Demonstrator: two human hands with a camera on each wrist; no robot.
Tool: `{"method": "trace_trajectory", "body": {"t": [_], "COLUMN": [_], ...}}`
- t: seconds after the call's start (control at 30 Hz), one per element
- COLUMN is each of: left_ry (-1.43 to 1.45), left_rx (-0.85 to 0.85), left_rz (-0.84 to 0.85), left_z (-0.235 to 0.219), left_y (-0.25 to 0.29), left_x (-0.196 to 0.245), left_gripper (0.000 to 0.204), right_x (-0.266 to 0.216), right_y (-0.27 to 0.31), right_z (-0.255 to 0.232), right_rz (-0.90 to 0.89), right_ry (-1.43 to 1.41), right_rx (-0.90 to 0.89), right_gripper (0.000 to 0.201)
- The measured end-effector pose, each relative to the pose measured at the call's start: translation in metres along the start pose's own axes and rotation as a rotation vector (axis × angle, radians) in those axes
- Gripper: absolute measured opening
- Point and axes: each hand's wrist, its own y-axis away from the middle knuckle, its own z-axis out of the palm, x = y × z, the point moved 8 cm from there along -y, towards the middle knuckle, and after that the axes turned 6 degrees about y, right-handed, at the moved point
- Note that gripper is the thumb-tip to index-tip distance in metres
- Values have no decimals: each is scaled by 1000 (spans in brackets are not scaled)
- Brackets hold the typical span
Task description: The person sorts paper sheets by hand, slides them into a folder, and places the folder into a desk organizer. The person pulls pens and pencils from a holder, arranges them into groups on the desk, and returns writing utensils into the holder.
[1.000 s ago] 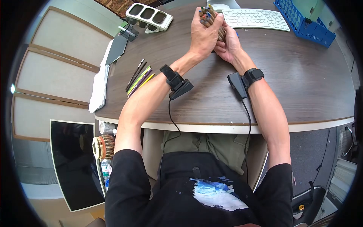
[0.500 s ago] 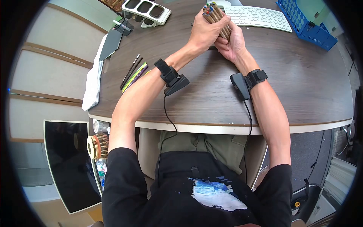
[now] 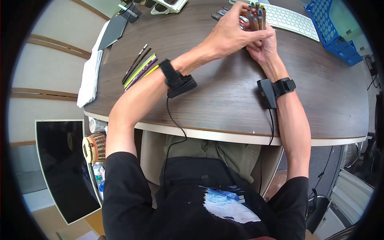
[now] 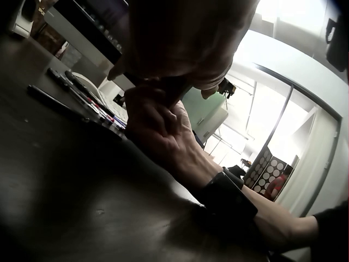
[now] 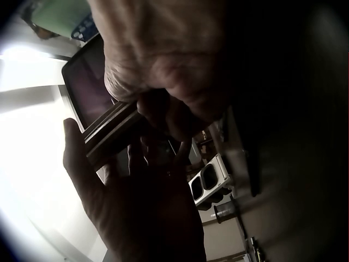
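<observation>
A bundle of wooden coloured pencils (image 3: 257,22) stands tip-up between both hands at the far side of the desk. My right hand (image 3: 267,50) holds it from the right, fingers curled round the lower part. My left hand (image 3: 230,39) curves round it from the left, its thumb across the bundle's lower front and fingers by the tips. In the right wrist view the bundle (image 5: 112,128) shows as dark shafts between the two hands. Several pens (image 3: 218,16) lie behind my left hand. Dark pens (image 4: 60,101) also show in the left wrist view.
Black, green, purple and yellow pencils (image 3: 140,72) lie beside my left forearm. A white keyboard (image 3: 290,20) and blue basket (image 3: 340,44) stand far right. At the back left are a white holder (image 3: 172,7), a dark folder (image 3: 116,32) and stacked papers (image 3: 90,80).
Both hands have shifted right with the bundle, which now stands more upright. My left hand has opened wider around it, and the pens behind have come into view.
</observation>
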Motion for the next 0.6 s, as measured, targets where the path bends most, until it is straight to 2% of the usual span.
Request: {"method": "trace_trajectory", "body": {"t": [0.03,0.07,0.13,0.27,0.33,0.37,0.4,0.47,0.6], "left_ry": [-125,-251,-291,-393,-675,-697,-697,-1005,-1146], "left_rx": [23,45,54,223,192,202,203,227,137], "left_rz": [69,137,57,-21,-74,-96,-102,-200,-310], "left_z": [-12,-25,-55,-148,-188,-209,-218,-231,-246], "left_y": [3,6,18,57,89,106,122,160,217], "left_x": [1,2,-2,-24,-25,-27,-22,-11,-25], "left_gripper": [51,50,50,45,54,63,63,83,99], "right_x": [0,0,-2,-1,0,0,-1,0,1], "right_y": [0,-2,-4,-8,-8,-9,-10,-10,-11], "right_z": [0,-4,-3,-13,-14,-16,-18,-19,-20], "right_rz": [10,-12,-40,-40,-25,-39,-53,-43,-17], "right_ry": [27,-3,21,31,17,30,42,35,7], "right_rx": [-76,-56,-174,-123,-126,-129,-132,-122,-160], "right_gripper": [36,37,37,38,38,38,38,38,38]}}
